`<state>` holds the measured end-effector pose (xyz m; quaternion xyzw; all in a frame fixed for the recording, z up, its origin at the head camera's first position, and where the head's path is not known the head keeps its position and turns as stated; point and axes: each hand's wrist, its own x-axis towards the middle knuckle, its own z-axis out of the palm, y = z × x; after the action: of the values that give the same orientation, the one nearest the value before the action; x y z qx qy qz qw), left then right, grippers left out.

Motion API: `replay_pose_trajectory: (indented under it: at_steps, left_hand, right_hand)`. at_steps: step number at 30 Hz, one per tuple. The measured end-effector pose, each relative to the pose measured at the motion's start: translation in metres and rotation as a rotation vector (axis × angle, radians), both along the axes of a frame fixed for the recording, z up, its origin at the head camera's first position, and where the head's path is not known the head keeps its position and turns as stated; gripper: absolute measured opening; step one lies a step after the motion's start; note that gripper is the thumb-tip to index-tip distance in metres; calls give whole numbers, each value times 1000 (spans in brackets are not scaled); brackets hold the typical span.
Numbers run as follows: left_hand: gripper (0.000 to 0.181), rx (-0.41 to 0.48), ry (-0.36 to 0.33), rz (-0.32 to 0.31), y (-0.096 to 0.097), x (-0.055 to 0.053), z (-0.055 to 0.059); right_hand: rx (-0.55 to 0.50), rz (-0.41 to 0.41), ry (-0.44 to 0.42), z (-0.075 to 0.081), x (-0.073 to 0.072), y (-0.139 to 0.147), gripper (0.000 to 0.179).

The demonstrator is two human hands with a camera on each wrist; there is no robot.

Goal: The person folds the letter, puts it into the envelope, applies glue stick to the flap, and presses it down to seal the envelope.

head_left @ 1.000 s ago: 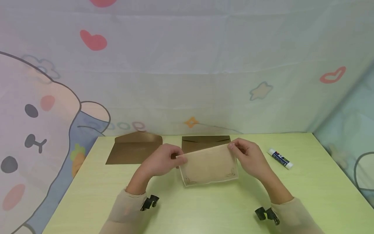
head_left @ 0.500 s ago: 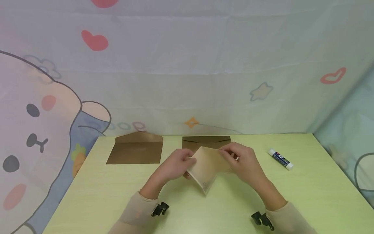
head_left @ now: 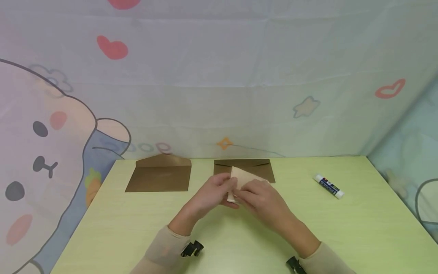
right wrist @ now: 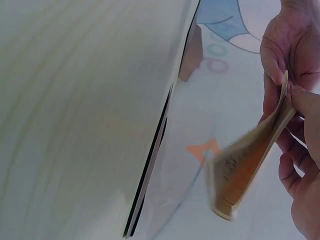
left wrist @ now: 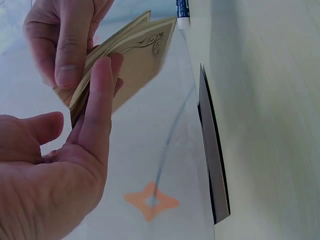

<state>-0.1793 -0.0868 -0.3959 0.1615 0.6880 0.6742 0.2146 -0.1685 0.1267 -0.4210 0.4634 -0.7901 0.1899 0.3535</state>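
A cream sheet of letter paper with scroll-printed corners is folded over and held above the table, in front of the right brown envelope. My right hand pinches it near the fold, its thumb pressing the paper in the left wrist view. My left hand supports it from the other side with straight fingers, while its thumb stands apart from the sheet. In the right wrist view the folded paper gapes at its loose end, showing printed marks inside.
Another brown envelope lies at the back left with its flap raised open. A glue stick with a white cap rests on the light wooden table at the right. A printed cloth backdrop hangs behind the table's far edge.
The letter paper was spread flat between both hands, then bent, and is now folded over. My right hand has come left and my left hand right, so they meet at the paper.
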Motion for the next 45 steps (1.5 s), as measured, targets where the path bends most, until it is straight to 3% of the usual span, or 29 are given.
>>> replay_pose_trajectory:
  at_steps: [4, 7, 11, 14, 19, 26, 35, 38, 41, 45]
  left_hand:
    - [30, -49, 68, 27, -1, -2, 1]
    - [28, -135, 137, 18, -3, -2, 3]
    - [23, -298, 248, -52, -3, 3, 9]
    - [24, -398, 339, -118, -2, 9, 13]
    - [28, -488, 450, -169, 4, 16, 16]
    - [28, -537, 524, -143, 10, 18, 16]
    - [23, -556, 666, -30, 17, 19, 14]
    - [24, -609, 674, -28, 17, 20, 15]
    - [26, -648, 624, -60, 13, 20, 16]
    - [25, -638, 534, -111, 7, 17, 16]
  right_hand:
    - [33, -11, -28, 3, 2, 0, 24]
    - [-33, -53, -80, 9, 2, 7, 20]
    - [-169, -116, -176, 18, 0, 17, 29]
    - [-229, -101, -274, 23, 1, 21, 34]
    - [-253, -60, -391, 26, 3, 21, 17]
    - [-230, -94, -431, 26, 5, 19, 13]
    - [-213, -131, -418, 23, 6, 18, 10]
    - [-221, -154, -418, 26, 6, 20, 11]
    - [-246, -189, -435, 29, 3, 26, 12]
    - [-278, -226, -452, 34, -1, 37, 10]
